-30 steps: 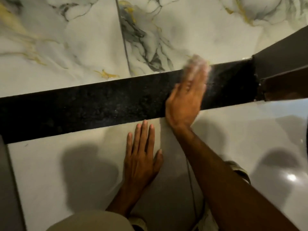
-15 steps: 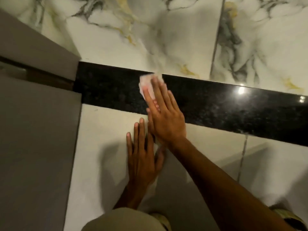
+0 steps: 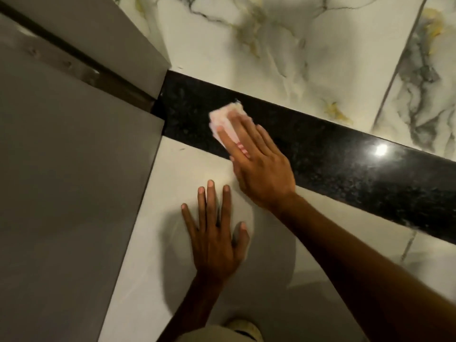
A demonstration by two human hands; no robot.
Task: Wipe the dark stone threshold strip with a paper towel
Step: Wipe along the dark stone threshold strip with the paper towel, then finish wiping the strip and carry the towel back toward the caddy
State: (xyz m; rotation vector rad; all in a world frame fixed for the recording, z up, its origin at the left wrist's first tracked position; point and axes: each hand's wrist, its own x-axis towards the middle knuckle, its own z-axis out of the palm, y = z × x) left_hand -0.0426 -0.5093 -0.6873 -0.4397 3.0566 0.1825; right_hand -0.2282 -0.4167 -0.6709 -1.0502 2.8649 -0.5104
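Paper towel (image 3: 222, 118) nearer grey door frame (image 3: 134, 43), under right hand (image 3: 262, 170)

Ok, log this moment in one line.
right hand: pressing paper towel on threshold strip | left hand: flat on floor tile

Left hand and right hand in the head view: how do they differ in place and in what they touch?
The right hand presses a paper towel onto the dark stone threshold strip; the left hand holds nothing. The right hand's fingers lie over the strip, while the left hand lies wholly on the pale floor tile, nearer the person. The right hand angles leftward; the left hand points straight ahead. Both lie flat with straight fingers.
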